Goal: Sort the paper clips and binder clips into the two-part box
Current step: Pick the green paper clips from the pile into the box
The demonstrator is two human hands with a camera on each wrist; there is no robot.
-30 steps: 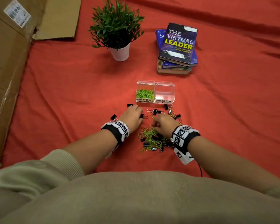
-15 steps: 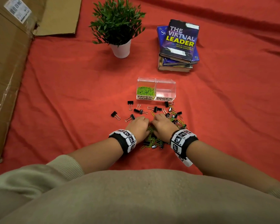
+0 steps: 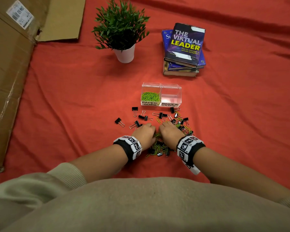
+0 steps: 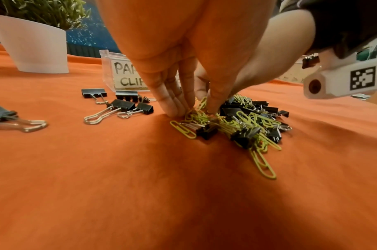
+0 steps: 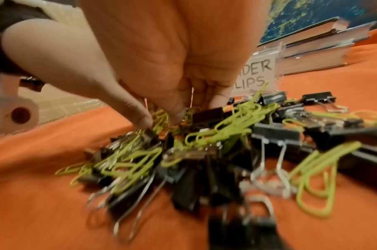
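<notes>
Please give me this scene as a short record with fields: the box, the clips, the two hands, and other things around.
box: clear two-part box; part labelled paper clips holds green paper clips, part labelled binder clips looks empty
loose clips: mixed pile of green paper clips and black binder clips on red cloth
left hand: fingertips in pile, among paper clips
right hand: fingertips in pile; grasp unclear
others: potted plant, book stack, cardboard

Matt red cloth (image 3: 74,101); clear glossy plastic box (image 3: 171,92); black binder clips (image 4: 121,104) with shiny wire handles; smooth green paper clips (image 4: 262,162).
</notes>
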